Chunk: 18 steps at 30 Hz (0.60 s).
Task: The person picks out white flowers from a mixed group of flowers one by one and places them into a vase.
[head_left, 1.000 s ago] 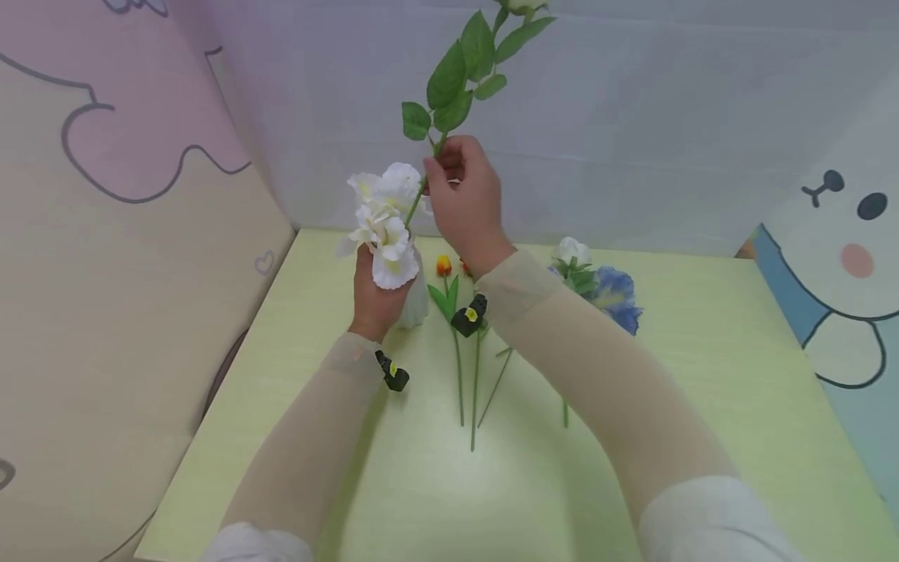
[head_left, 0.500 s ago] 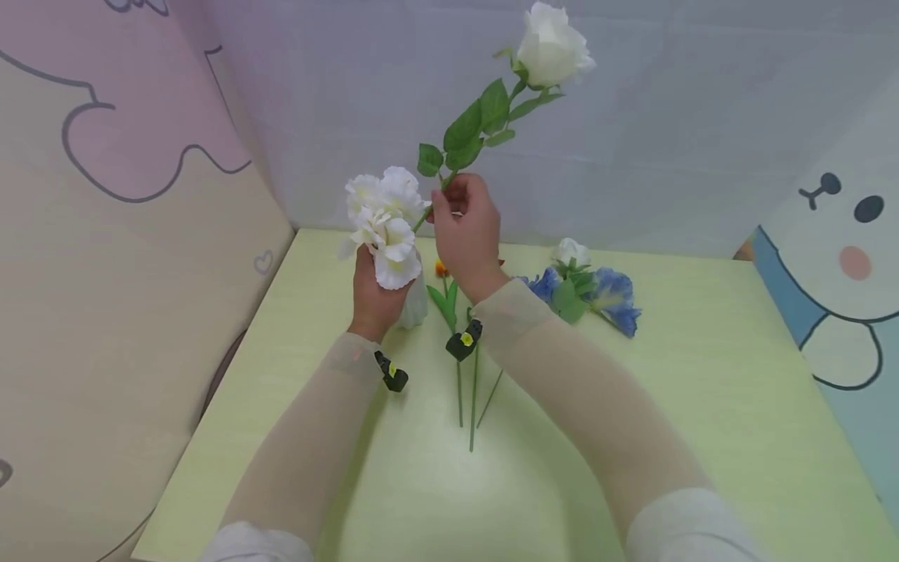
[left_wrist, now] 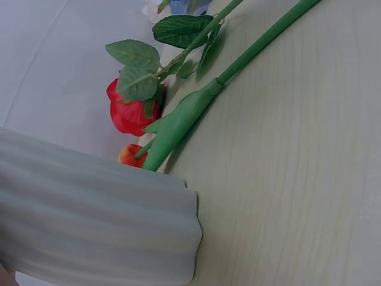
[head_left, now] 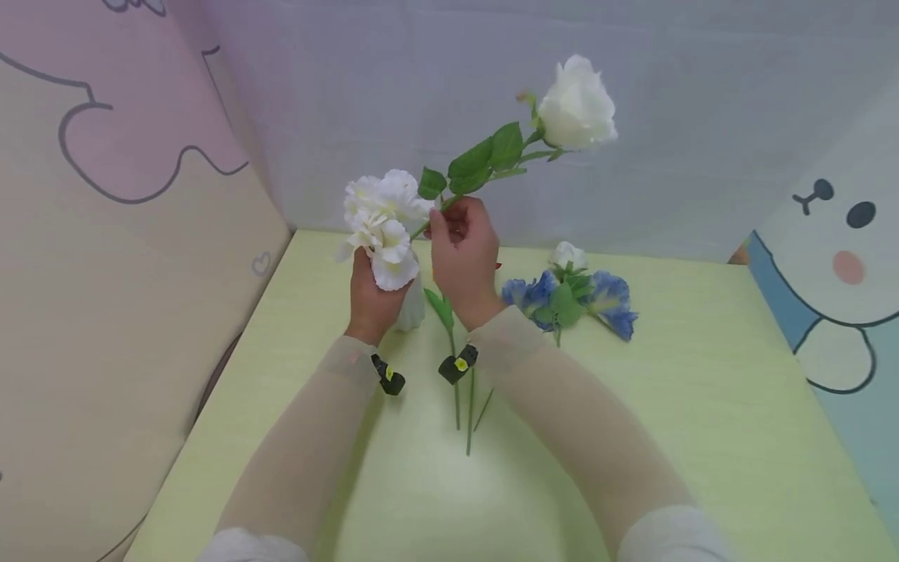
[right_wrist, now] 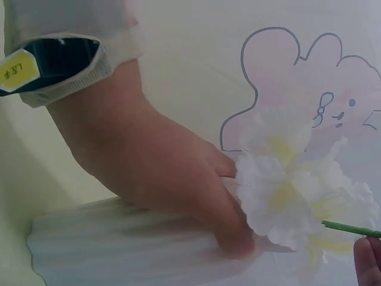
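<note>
My left hand (head_left: pixel 375 303) grips a white ribbed vase (right_wrist: pixel 137 238) near its top, the thumb showing in the right wrist view. Ruffled white flowers (head_left: pixel 386 222) with yellow centres spread over the vase's mouth. With thumb and fingers my right hand (head_left: pixel 467 254) pinches the stem of a white rose (head_left: pixel 577 105). That rose slants up to the right, its green leaves (head_left: pixel 485 160) above my fingers. Its cut stem end (right_wrist: pixel 333 226) lies in front of the white petals in the right wrist view. The vase's base appears close to the tabletop (left_wrist: pixel 286 179) in the left wrist view.
Right of my hands lie blue flowers (head_left: pixel 609 300) and a small white flower (head_left: pixel 567 256). Behind the vase lie a red rose (left_wrist: pixel 128 107) and an orange-red tulip (left_wrist: pixel 132 155). Several stems (head_left: pixel 469 421) reach toward me. Walls with cartoon drawings stand at both sides.
My right hand has come down toward the vase, and the white rose has tipped to the right, its bloom now fully in view. My left hand stays at the vase.
</note>
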Available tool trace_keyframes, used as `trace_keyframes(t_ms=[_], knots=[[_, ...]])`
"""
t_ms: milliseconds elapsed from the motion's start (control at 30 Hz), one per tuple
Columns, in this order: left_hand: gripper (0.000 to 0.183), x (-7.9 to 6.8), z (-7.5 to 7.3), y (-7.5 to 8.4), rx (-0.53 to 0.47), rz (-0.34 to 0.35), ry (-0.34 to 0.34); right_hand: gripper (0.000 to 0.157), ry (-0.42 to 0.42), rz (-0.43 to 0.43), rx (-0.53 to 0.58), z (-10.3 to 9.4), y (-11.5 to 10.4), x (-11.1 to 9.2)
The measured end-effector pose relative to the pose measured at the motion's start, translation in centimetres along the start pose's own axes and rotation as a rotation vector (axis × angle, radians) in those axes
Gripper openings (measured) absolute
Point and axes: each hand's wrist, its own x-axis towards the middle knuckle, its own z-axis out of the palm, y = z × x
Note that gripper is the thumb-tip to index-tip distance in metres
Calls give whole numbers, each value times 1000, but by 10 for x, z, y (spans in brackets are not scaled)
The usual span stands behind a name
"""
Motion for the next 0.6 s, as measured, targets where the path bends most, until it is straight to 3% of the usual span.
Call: trace_keyframes(t_ms=[200,400,600], knots=[[77,-3,-3,-1,42,-1,-7,15,-38,58,10,10,11,-6],[76,2,-1,1,51,43,-4,16,-118,101,-149,10,12,13],[74,0,-1,-2,52,23,-11,20,-257,144,-320,7,15,29]])
